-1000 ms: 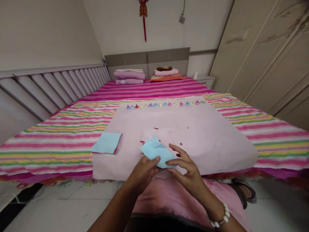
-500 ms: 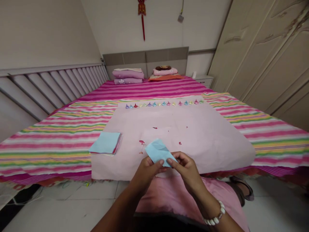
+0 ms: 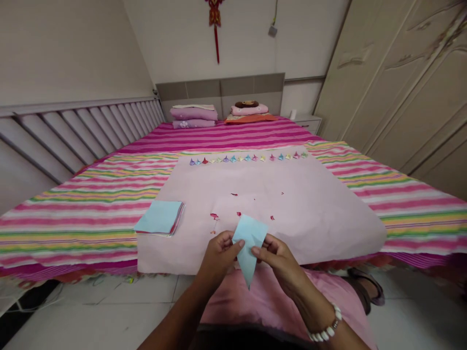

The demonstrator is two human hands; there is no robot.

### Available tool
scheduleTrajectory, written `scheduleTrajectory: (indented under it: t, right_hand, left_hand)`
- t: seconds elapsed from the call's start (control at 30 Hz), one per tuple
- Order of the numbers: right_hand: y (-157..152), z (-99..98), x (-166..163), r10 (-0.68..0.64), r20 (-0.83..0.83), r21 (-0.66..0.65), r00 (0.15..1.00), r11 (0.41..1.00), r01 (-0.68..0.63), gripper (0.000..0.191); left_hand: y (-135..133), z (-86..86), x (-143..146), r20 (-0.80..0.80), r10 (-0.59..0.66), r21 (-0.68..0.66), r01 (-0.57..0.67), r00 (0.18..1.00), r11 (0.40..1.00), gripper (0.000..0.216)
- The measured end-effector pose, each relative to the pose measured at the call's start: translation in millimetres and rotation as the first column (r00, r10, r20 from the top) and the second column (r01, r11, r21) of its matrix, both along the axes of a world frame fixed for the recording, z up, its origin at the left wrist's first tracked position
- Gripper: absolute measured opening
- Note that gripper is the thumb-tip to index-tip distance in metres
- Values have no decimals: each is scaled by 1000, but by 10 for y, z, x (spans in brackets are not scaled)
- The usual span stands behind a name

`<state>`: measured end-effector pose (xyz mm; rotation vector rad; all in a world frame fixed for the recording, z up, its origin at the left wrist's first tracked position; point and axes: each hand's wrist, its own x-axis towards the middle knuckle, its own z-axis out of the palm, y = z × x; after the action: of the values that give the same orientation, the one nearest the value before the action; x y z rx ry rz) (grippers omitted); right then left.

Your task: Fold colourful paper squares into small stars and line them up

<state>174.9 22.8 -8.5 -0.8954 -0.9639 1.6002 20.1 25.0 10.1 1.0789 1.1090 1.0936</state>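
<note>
A light blue sheet of origami paper [image 3: 249, 243], folded into a kite-like shape, is held over the near edge of the pale sheet [image 3: 292, 194]. Its narrow point hangs down toward my lap. My left hand [image 3: 222, 253] pinches the left side, thumb on top and fingers behind. On the right side, my right hand [image 3: 279, 255] grips it the same way; a white bead bracelet is on that wrist. To the left lies a stack of square coloured paper [image 3: 160, 217] with light blue on top.
Small folded paper pieces [image 3: 233, 159] in several colours stand in a row along the pale sheet's far edge. Red marks or holes [image 3: 214, 216] show in the sheet. The striped bed [image 3: 91, 194] spreads around it, with folded bedding [image 3: 194, 115] by the headboard.
The blue paper has been turned from a tilted, roughly rectangular position to point-down, showing a kite-like outline. Both hands have shifted slightly around it and keep their hold.
</note>
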Motion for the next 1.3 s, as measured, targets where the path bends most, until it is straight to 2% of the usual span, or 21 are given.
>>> scheduleTrajectory:
  t: [0.13, 0.23, 0.43, 0.57, 0.7, 0.9, 1.1, 1.23, 1.3]
  right_hand:
    - [40, 54, 40, -43, -68, -74, 997, 997, 38, 29]
    - [58, 77, 69, -29, -132, -126, 991, 992, 12, 26]
    - [51, 40, 94, -17, -200, -166, 980, 986, -17, 25]
    - [57, 21, 113, -15, -233, -151, 972, 988, -21, 20]
    - [66, 23, 132, 0, -241, -90, 971, 996, -22, 12]
    - [57, 43, 165, -12, -147, -71, 989, 997, 1, 18]
    - [64, 26, 189, -10, -13, -18, 1000, 1000, 10, 28]
    - [73, 29, 201, -24, 119, 22, 993, 1000, 22, 34]
    - [78, 37, 206, -44, 167, 43, 985, 998, 38, 37]
  left_hand:
    - [-36, 17, 5, 16, -93, -35, 93, 996, 995, 29]
    - [-62, 24, 3, 38, -142, -45, 144, 989, 989, 28]
    - [-68, -8, -37, 36, -134, -73, 137, 990, 988, 40]
    - [-61, -40, -49, 31, -118, -85, 121, 992, 989, 46]
    - [-62, -45, -45, 36, -159, -67, 161, 987, 985, 45]
    - [-73, -39, -15, -25, -149, 38, 150, 989, 988, 38]
    - [-68, -82, -12, -169, -129, 106, 148, 977, 983, 20]
    - [-45, -90, -43, -340, -9, 235, 94, 940, 967, 14]
    - [-44, -80, -50, -359, 27, 246, 67, 933, 967, 15]
